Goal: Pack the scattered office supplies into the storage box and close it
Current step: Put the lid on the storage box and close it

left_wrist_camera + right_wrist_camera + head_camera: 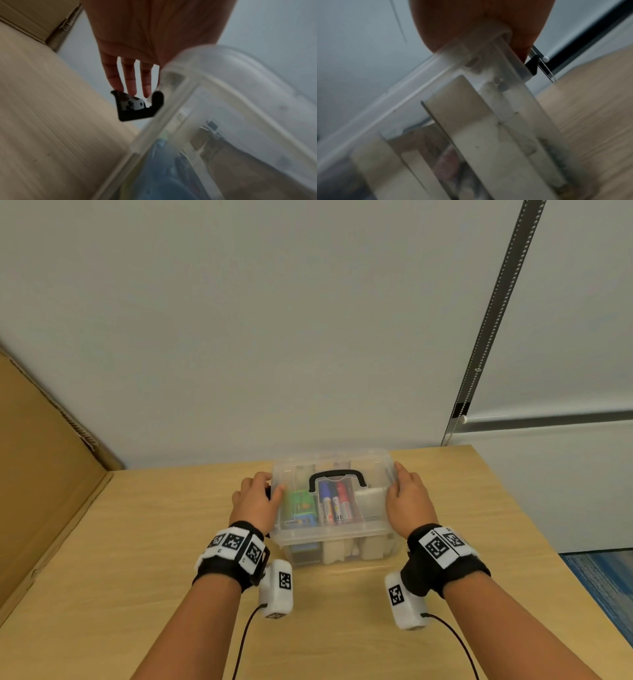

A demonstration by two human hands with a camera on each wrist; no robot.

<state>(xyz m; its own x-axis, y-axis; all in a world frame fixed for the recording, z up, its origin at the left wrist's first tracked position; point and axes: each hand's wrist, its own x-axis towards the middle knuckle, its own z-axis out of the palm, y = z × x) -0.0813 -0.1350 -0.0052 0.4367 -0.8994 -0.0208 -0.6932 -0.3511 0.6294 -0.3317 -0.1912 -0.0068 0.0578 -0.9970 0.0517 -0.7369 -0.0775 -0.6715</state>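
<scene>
A clear storage box (339, 547) stands on the wooden table (137, 542) with its clear lid (337, 462) lying on top and the black handle (337, 474) flat. Through the lid show blue and red markers (335, 505) and a green pack (301, 503). My left hand (270, 491) is at the box's left end. In the left wrist view its fingers (130, 81) reach straight down onto the black latch (137, 108), which stands swung out from the rim. My right hand (397, 484) lies along the lid's right edge, palm (479, 20) over the rim. The right latch (531, 66) peeks out below it.
A large cardboard sheet (41, 474) leans along the table's left side. A pale wall rises just behind the box. A blind chain (479, 371) hangs at the back right. The table's right edge drops to blue carpet (603, 583).
</scene>
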